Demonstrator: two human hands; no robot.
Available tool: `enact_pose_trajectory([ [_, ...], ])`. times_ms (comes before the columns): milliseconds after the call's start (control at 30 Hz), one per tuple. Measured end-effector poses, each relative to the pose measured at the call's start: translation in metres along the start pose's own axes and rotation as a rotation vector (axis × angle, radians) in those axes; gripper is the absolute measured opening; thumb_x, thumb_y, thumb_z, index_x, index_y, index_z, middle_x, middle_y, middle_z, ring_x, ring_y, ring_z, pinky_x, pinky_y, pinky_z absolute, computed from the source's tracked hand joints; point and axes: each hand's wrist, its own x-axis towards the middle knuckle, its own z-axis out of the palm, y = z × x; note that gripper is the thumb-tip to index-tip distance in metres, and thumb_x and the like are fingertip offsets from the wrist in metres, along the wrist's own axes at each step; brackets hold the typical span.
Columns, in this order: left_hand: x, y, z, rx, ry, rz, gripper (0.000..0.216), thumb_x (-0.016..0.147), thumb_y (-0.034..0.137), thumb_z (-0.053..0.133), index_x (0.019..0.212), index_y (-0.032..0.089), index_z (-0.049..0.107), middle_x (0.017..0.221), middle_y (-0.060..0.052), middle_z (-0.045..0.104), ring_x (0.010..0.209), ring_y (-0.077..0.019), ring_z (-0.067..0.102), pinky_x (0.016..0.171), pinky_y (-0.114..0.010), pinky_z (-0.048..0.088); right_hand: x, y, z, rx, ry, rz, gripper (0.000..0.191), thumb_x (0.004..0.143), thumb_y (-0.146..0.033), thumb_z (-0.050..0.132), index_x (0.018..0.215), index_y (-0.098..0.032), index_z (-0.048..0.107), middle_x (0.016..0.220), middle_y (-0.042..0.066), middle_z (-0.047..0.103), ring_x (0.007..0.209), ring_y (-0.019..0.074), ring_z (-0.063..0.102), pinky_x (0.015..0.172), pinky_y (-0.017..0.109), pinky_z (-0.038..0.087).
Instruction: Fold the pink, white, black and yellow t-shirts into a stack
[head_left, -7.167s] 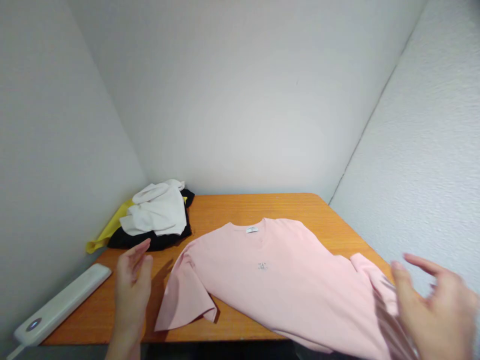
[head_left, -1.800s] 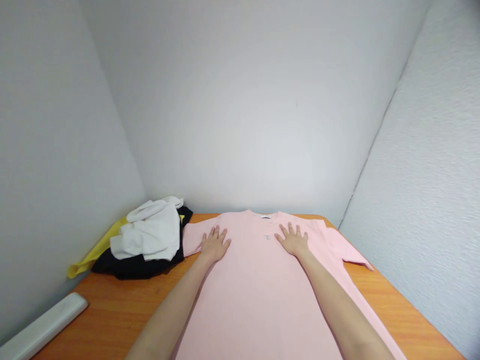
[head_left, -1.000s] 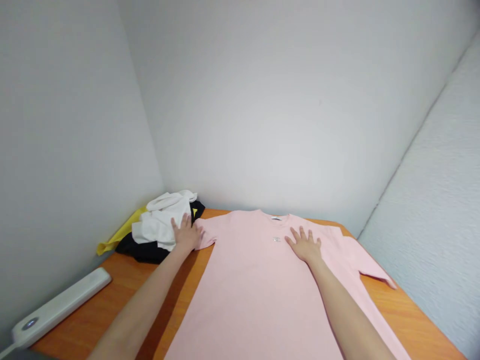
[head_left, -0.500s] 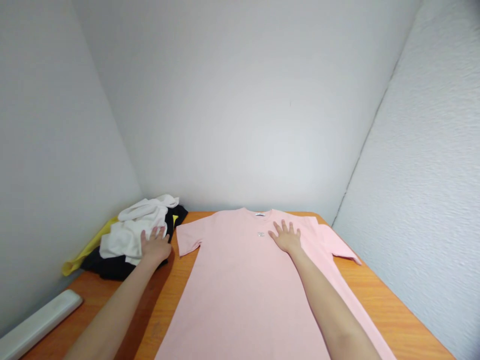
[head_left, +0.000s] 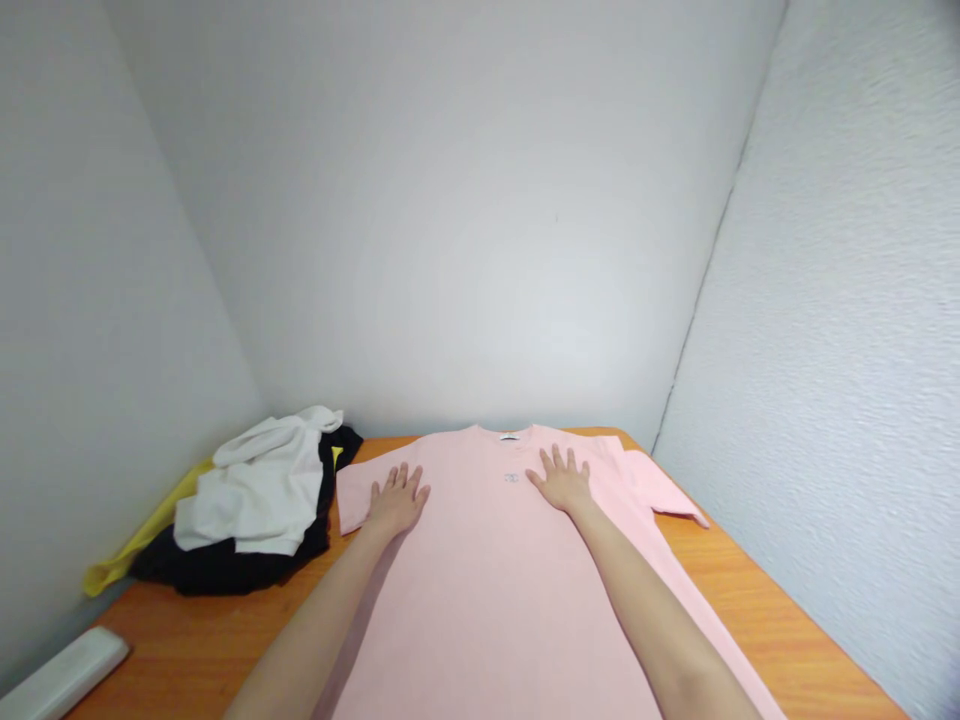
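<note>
A pink T-shirt (head_left: 480, 590) lies spread out on the wooden table, its collar toward the back wall and a small emblem on the chest. My left hand (head_left: 397, 500) is open, fingers apart, over the shirt's left shoulder where the sleeve begins. On the chest, to the right of the emblem, my right hand (head_left: 564, 482) rests with its fingers spread. Neither hand grips anything. The right sleeve angles down toward the table's right edge. The lower end of the shirt is out of view.
A heap of clothes, with a white garment (head_left: 255, 490) on top of a black one (head_left: 210, 570) and a yellow one (head_left: 142, 535), sits at the back left. A long white object (head_left: 67, 670) lies at the near left. Walls close in the wooden table (head_left: 757, 610).
My left hand has moved right, from the pile of clothes onto the shirt's left shoulder. My right hand stays on the chest. The view has shifted slightly.
</note>
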Motion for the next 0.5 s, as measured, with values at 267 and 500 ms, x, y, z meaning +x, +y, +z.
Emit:
enact_pose_trajectory([
  [267, -0.018, -0.02, -0.009, 0.006, -0.044, -0.096, 0.063, 0.095, 0.054, 0.018, 0.152, 0.026, 0.022, 0.159, -0.011, 0.011, 0.146, -0.0339, 0.011, 0.11, -0.063, 0.016, 0.001, -0.026, -0.001, 0.019, -0.028, -0.057, 0.083, 0.087, -0.076, 0.015, 0.154, -0.027, 0.015, 0.16, 0.006, 0.003, 0.144, 0.0375, -0.005, 0.108, 0.064, 0.001],
  [500, -0.044, 0.008, -0.052, -0.019, -0.089, -0.006, 0.067, 0.095, 0.054, 0.022, 0.152, 0.018, 0.021, 0.158, -0.016, 0.016, 0.145, -0.0342, 0.014, 0.111, -0.062, 0.016, -0.016, -0.031, -0.025, 0.11, 0.088, -0.125, 0.067, 0.097, -0.057, 0.021, 0.152, -0.02, 0.02, 0.159, 0.008, 0.009, 0.145, 0.0269, 0.006, 0.114, 0.051, 0.006],
])
